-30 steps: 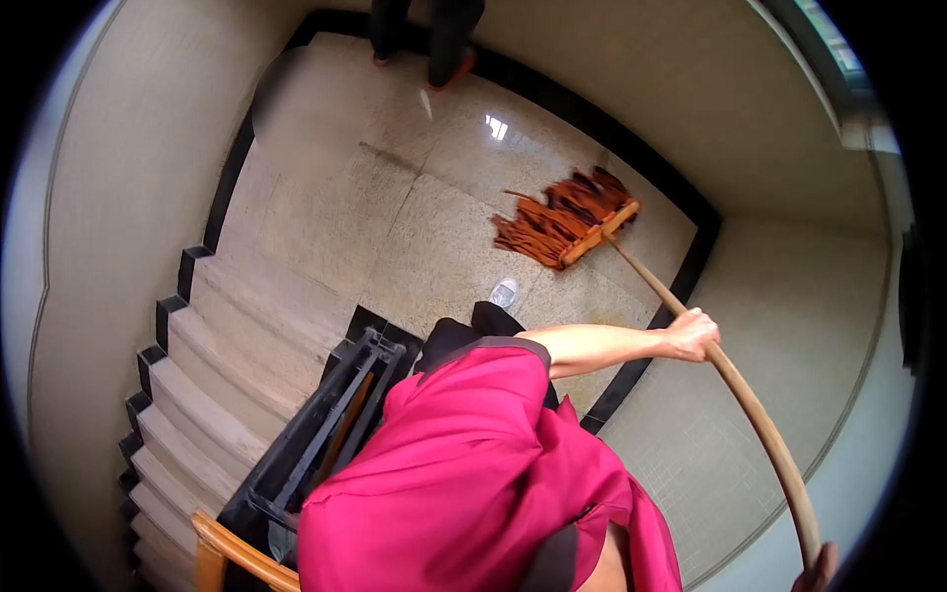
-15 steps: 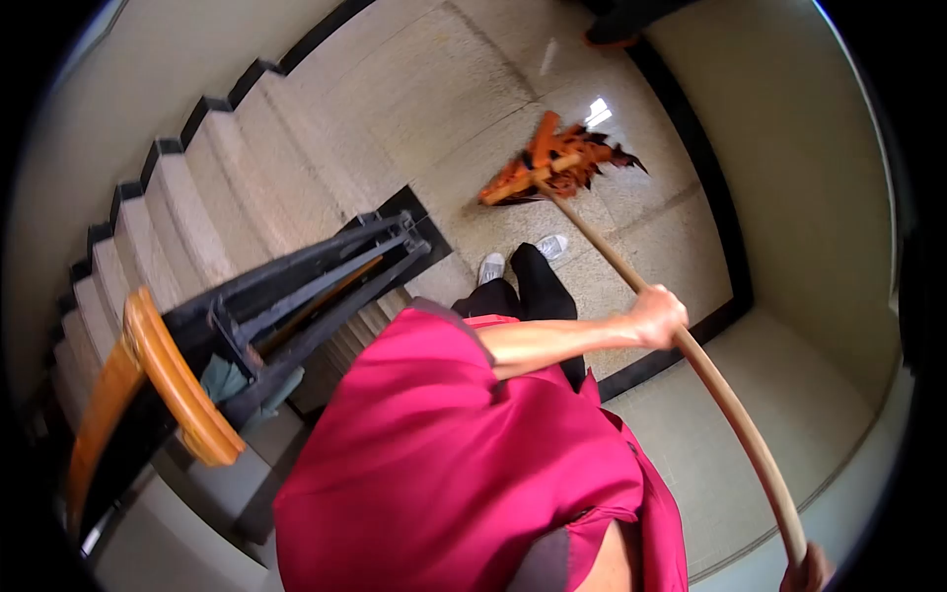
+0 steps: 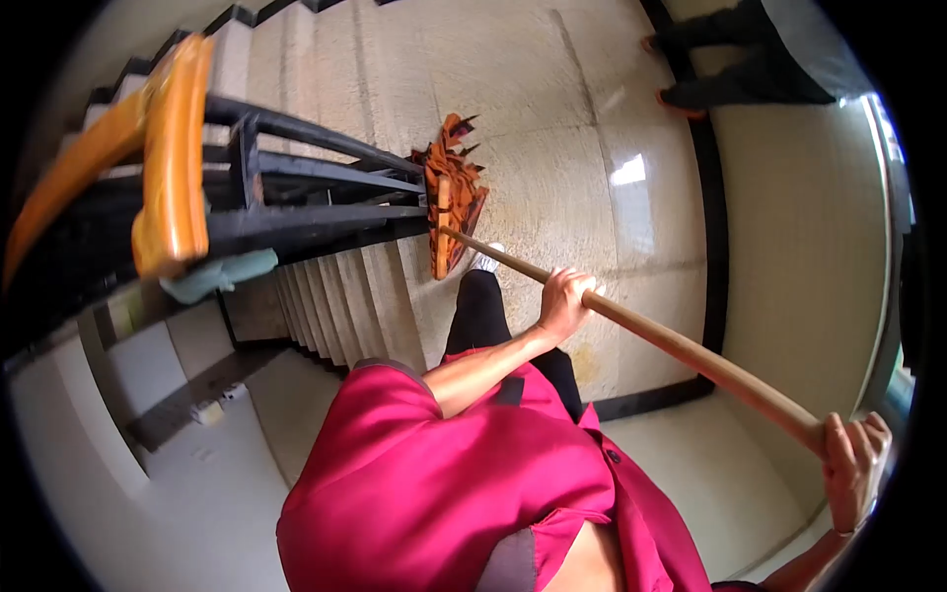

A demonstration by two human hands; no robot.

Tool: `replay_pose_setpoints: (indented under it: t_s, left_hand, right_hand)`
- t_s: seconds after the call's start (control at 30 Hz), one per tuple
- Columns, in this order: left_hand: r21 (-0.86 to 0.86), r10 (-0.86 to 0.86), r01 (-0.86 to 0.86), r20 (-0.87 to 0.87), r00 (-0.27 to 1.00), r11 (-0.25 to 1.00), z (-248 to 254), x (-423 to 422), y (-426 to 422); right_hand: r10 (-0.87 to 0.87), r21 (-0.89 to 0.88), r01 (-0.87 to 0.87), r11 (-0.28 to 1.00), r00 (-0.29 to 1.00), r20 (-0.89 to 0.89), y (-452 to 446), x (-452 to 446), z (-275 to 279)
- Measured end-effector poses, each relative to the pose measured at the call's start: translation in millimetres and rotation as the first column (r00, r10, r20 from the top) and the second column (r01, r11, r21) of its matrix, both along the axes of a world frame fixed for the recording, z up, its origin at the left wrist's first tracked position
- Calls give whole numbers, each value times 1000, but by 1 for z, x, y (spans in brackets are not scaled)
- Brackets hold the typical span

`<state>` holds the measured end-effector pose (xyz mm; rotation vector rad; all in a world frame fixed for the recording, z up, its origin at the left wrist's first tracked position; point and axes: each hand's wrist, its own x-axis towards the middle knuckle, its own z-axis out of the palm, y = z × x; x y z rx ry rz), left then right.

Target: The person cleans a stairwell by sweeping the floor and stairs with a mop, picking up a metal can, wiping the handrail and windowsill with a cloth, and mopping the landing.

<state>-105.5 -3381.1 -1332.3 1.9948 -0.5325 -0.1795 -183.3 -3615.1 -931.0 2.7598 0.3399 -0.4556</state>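
A long wooden mop handle point(image 3: 691, 355) runs from the lower right up to a mop head point(image 3: 454, 202) with orange-brown cloth strips on a wooden bar. The mop head lies on the floor point(image 3: 533, 178) against the foot of the black railing. My left hand point(image 3: 566, 304) is wrapped round the middle of the handle. At the handle's upper end, my right hand point(image 3: 854, 469) is closed round it. One of my light shoes point(image 3: 487, 259) shows beside the mop head.
The black metal railing point(image 3: 316, 178) has an orange handrail point(image 3: 173, 158) with a greenish cloth point(image 3: 219, 276) by it. Steps point(image 3: 330, 306) go down below the railing, and other steps point(image 3: 286, 59) lie beyond. A person in dark trousers point(image 3: 740, 59) stands at the upper right wall.
The mop head has swept left across the floor to the railing's foot. The view has turned, so the railing and handrail appear higher. My right hand has come further into view.
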Motion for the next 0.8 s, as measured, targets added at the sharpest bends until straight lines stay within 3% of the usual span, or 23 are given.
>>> replay_pose_setpoints:
  t_s: [0.1, 0.13, 0.2, 0.23, 0.27, 0.3, 0.33, 0.4, 0.47, 0.53, 0.6, 0.67, 0.73, 0.8]
  left_hand:
    - [-60, -85, 90, 83, 993, 994, -40, -28, -7]
    - [-6, -99, 101, 122, 988, 995, -64, -32, -7]
    - [84, -173, 166, 77, 982, 983, -115, -41, -2]
    - [137, -102, 86, 109, 989, 987, -123, -54, -8]
    - [96, -45, 31, 147, 988, 995, -120, -62, -11]
    - [123, -63, 50, 106, 992, 991, -106, -66, -9]
    - [148, -79, 68, 63, 995, 987, -89, -73, -5]
    - [177, -65, 56, 43, 997, 983, -69, -95, -9]
    - [295, -142, 170, -114, 983, 940, -64, -114, -16]
    - [272, -182, 211, -127, 975, 939, -73, -153, -13]
    - [285, -347, 428, -292, 891, 858, -81, -186, -1]
    - [340, -410, 606, -498, 764, 719, -87, -207, 13]
    - [319, -408, 633, -548, 731, 705, -87, -221, 30]
    - [331, -432, 605, -466, 772, 724, -84, -227, 50]
  right_hand:
    - [59, -36, -58, 998, 998, 25, -12, -43, -25]
    - [-18, 16, 17, 1000, 999, 29, -21, -61, -41]
    - [-5, 87, 5, 996, 1000, -3, -53, -85, -64]
    - [-25, 200, 64, 978, 981, -191, -71, -84, -57]
    - [-1, 290, 53, 955, 984, -177, -48, -75, -44]
    - [15, 187, 19, 982, 984, -177, -43, -78, -38]
    - [12, 221, 21, 975, 989, -150, -43, -88, -36]
    - [-71, 275, 119, 954, 981, -179, -60, -118, -32]
    - [-288, 161, 349, 923, 906, -311, -85, -139, -38]
    - [-305, 143, 380, 914, 874, -378, -117, -180, -68]
    - [-373, 117, 499, 858, 764, -526, -142, -228, -107]
    - [-400, 31, 472, 881, 779, -482, -138, -260, -132]
    - [-357, 145, 415, 898, 882, -309, -138, -298, -166]
    - [-335, 223, 363, 905, 929, -156, -107, -308, -178]
